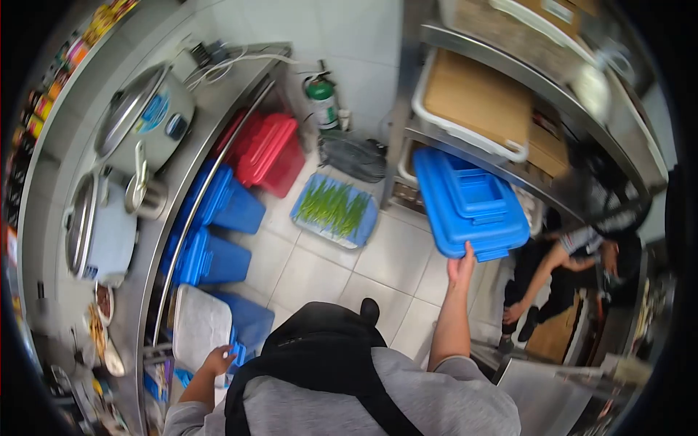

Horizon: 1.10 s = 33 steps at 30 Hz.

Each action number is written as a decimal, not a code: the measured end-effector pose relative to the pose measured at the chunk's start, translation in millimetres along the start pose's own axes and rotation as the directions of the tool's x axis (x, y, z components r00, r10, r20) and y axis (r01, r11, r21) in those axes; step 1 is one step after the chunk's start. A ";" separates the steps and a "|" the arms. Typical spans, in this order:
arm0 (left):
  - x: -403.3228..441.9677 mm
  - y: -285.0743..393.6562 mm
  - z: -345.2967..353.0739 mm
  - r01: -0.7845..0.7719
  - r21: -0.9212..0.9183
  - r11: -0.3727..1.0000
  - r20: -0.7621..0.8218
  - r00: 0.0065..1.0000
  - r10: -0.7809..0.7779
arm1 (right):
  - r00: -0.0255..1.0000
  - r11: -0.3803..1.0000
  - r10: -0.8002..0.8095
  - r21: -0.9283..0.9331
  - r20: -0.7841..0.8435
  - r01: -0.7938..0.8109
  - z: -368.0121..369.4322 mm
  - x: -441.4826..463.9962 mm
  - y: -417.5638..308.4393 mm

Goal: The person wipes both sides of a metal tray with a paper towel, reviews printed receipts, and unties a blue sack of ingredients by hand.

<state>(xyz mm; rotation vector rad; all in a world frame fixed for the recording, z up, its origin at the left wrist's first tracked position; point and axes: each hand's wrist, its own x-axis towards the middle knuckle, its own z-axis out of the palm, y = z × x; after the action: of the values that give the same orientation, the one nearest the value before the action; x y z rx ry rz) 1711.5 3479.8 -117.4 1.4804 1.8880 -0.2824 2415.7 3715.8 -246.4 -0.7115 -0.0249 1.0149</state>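
My right hand (461, 267) grips the near edge of a large blue lid (454, 207), which is held out to the right beside the metal shelves. At the lower left, my left hand (217, 360) is closed at the near edge of an uncovered blue bin (251, 320). A small blue and white piece shows at its fingertips; whether it belongs to the bin or is a separate tool, I cannot tell. A pale white surface (201, 327) shows at the top of that bin. Two lidded blue bins (233, 203) (222, 259) stand beyond it.
A red lidded bin (273, 156) stands farther back. A blue tray of green stalks (334, 207) lies on the tiled floor, near a fire extinguisher (321, 102). Cookers (149, 116) line the steel counter (156, 240). Another person (556, 265) crouches at right below the shelves (502, 47).
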 end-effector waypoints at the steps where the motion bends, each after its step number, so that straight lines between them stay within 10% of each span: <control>1: 1.4 5.6 15.2 -0.039 -0.115 0.993 -0.019 0.999 0.037 | 1.000 1.000 0.027 -0.013 0.010 -0.027 4.0 22.1 4.0; 13: -158.3 35.6 152.3 0.471 -0.363 0.804 0.019 0.866 -0.499 | 0.906 0.836 0.414 -0.354 -0.093 -0.419 -8.3 169.2 6.1; 25: -218.4 -12.2 243.9 0.451 -0.548 0.705 -0.002 0.842 -0.540 | 0.895 0.622 0.083 -0.679 -0.439 -0.390 38.1 76.1 55.7; 27: -226.5 -27.1 250.8 0.402 -0.663 0.632 -0.067 0.808 -0.585 | 0.904 0.309 0.272 -0.860 -0.330 -0.407 8.8 59.9 61.9; 29: -242.6 -34.4 265.1 0.388 -0.694 0.606 -0.081 0.795 -0.601 | 0.879 0.272 0.470 -0.961 0.080 -0.058 -31.1 8.7 84.6; 30: -254.9 -41.4 273.1 0.380 -0.709 0.594 -0.091 0.786 -0.611 | 0.866 0.274 0.490 -0.961 0.101 -0.042 -46.7 -17.7 95.5; 33: -296.6 -59.9 323.2 0.416 -0.701 0.579 -0.080 0.762 -0.643 | 0.513 -0.375 0.849 -0.828 -0.126 0.417 -87.5 -125.1 145.6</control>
<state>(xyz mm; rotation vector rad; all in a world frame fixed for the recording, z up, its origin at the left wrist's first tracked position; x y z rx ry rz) 1811.1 3052.3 -175.2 0.4517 2.3475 0.3696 2265.0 3618.9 -357.8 -1.9068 -2.0355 1.7868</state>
